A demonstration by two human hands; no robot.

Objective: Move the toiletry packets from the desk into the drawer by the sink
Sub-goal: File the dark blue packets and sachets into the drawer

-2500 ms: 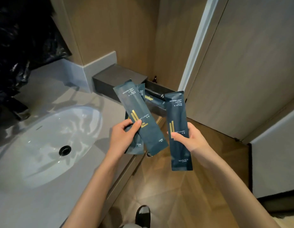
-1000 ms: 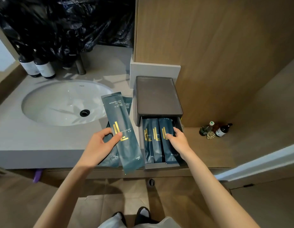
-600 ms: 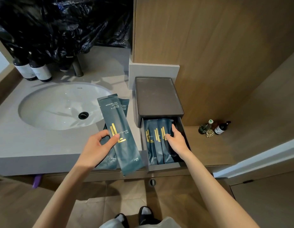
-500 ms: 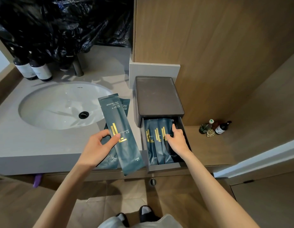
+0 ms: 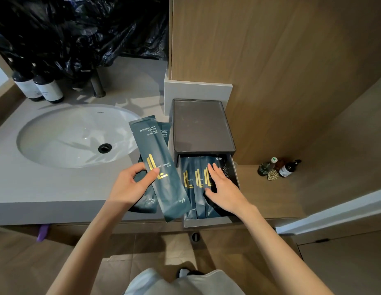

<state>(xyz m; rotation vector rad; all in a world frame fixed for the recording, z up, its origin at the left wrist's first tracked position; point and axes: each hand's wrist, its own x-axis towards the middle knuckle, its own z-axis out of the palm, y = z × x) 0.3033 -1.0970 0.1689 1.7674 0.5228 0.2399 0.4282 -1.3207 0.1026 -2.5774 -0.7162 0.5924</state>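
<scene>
My left hand [image 5: 130, 186] grips two dark teal toiletry packets [image 5: 158, 165] with gold marks, one fanned behind the other, above the counter's front edge. To their right the grey drawer [image 5: 206, 222] of a small dark box [image 5: 201, 126] stands pulled out. Several matching packets [image 5: 195, 188] lie side by side inside it. My right hand [image 5: 223, 188] rests flat on those packets, fingers spread, gripping nothing.
A white oval sink [image 5: 76, 135] is set in the grey counter [image 5: 25, 188] at left. Dark bottles [image 5: 39, 88] and black plastic bags [image 5: 78, 26] stand behind it. Small bottles [image 5: 279, 169] sit on the wooden ledge at right. A wood panel rises behind the box.
My right hand put its packet into the drawer and now lies flatter on the packets, slid slightly toward me. My left hand keeps its two packets almost still.
</scene>
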